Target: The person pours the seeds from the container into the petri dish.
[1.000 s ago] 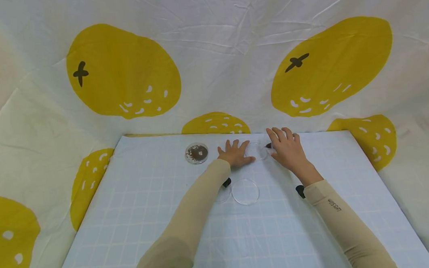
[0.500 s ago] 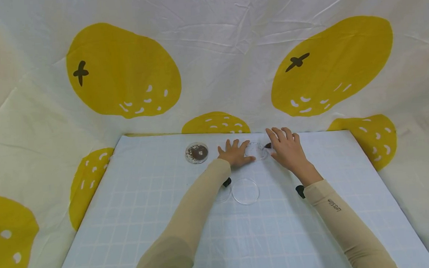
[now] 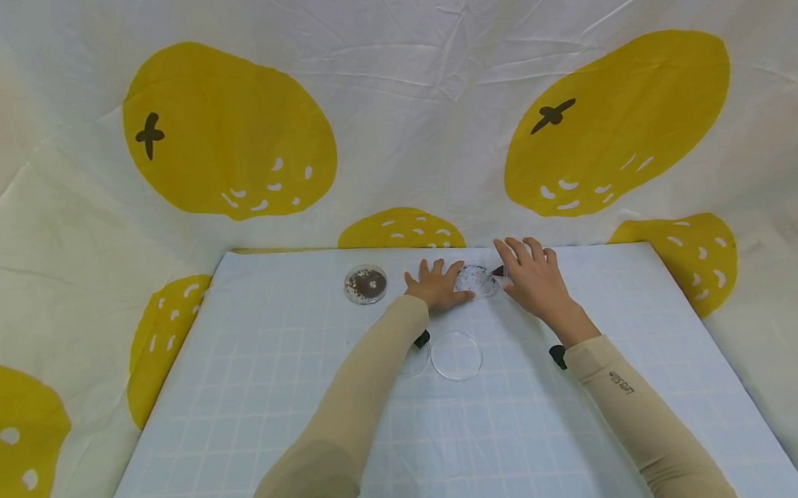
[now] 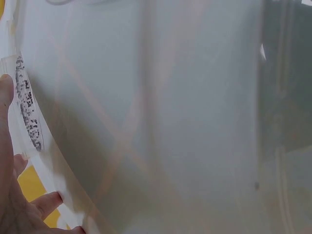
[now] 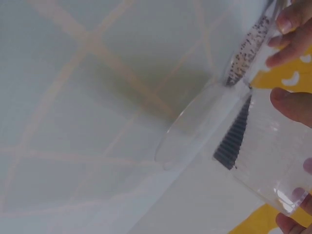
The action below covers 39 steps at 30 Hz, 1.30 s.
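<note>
In the head view, my left hand [image 3: 438, 286] is spread on the table, with thumb and forefinger holding a clear petri dish [image 3: 477, 281] from both sides. Small dark granules [image 4: 29, 107] are scattered over the dish's bottom. At its right, my right hand [image 3: 537, 275] holds a clear cup [image 5: 273, 151] tipped sideways, its mouth towards the dish. A wedge of dark granules [image 5: 234, 136] lies inside the cup near the mouth. A thin clear round piece [image 5: 183, 129] shows below the dish in the right wrist view; its kind is unclear.
Left of my left hand stands another petri dish [image 3: 365, 284] holding brown and pale matter. Two clear round lids lie nearer me, one [image 3: 456, 356] in full view and one [image 3: 415, 362] partly under the left sleeve. Behind the table hangs a white cloth [image 3: 406, 128] with yellow fruit prints.
Dark granules have spread across the bottom of the petri dish, which looked bare a second ago. Both hands keep nearly the same place.
</note>
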Each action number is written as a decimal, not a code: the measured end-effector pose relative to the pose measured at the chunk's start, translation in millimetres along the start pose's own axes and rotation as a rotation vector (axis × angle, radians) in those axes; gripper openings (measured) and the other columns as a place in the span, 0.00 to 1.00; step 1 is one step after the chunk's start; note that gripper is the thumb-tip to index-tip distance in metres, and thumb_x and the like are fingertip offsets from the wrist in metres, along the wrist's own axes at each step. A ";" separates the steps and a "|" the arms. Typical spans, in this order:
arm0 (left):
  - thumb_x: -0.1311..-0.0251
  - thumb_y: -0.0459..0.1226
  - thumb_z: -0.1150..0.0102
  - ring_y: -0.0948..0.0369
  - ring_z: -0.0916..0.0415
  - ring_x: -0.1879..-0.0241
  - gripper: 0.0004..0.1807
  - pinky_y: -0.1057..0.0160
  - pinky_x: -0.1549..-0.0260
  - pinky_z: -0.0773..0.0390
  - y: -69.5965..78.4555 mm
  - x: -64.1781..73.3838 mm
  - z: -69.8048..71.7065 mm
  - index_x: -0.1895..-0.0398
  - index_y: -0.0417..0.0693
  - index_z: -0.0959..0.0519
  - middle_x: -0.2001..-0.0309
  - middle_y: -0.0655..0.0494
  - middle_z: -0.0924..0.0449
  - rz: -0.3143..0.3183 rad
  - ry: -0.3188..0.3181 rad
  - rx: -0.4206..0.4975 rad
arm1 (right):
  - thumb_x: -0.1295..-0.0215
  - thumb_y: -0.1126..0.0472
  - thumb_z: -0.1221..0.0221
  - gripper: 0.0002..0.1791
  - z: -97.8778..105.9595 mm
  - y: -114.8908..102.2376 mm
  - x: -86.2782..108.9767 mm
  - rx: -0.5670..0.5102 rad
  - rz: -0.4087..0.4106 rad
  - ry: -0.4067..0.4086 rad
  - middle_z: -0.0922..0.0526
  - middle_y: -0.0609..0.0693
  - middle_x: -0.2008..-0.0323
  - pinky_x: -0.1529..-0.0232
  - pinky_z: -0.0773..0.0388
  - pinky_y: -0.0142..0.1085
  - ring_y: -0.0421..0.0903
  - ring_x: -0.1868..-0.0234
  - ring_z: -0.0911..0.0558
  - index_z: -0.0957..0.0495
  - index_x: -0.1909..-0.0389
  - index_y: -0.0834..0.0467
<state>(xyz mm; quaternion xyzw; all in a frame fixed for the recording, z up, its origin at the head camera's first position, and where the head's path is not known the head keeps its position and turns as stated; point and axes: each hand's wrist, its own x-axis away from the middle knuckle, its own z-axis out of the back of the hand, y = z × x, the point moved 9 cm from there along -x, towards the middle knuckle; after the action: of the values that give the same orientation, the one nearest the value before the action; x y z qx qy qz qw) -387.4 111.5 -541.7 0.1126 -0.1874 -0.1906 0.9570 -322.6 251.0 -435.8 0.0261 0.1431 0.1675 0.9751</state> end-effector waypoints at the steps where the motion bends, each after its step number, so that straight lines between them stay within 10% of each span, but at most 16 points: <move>1: 0.38 0.72 0.56 0.38 0.66 0.24 0.46 0.26 0.36 0.57 -0.1 -0.2 -0.4 0.20 0.74 0.56 0.20 0.51 0.58 -0.001 0.001 -0.001 | 0.52 0.57 0.21 0.54 -0.2 0.0 0.2 0.000 0.000 -0.001 0.35 0.63 0.32 0.44 0.35 0.65 0.68 0.33 0.39 0.41 0.26 0.59; 39: 0.36 0.71 0.56 0.39 0.68 0.23 0.45 0.26 0.36 0.58 2.3 6.3 4.0 0.19 0.74 0.57 0.20 0.52 0.59 0.005 -0.011 -0.005 | 0.51 0.56 0.22 0.55 2.6 -2.5 -0.4 0.008 -0.006 -0.027 0.36 0.63 0.31 0.41 0.37 0.65 0.68 0.32 0.40 0.43 0.25 0.58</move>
<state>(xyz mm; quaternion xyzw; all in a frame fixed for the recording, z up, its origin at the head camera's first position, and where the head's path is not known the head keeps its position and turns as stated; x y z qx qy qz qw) -382.9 110.4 -535.4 0.1086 -0.1926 -0.1894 0.9567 -321.4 248.6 -433.5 0.0318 0.1307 0.1635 0.9773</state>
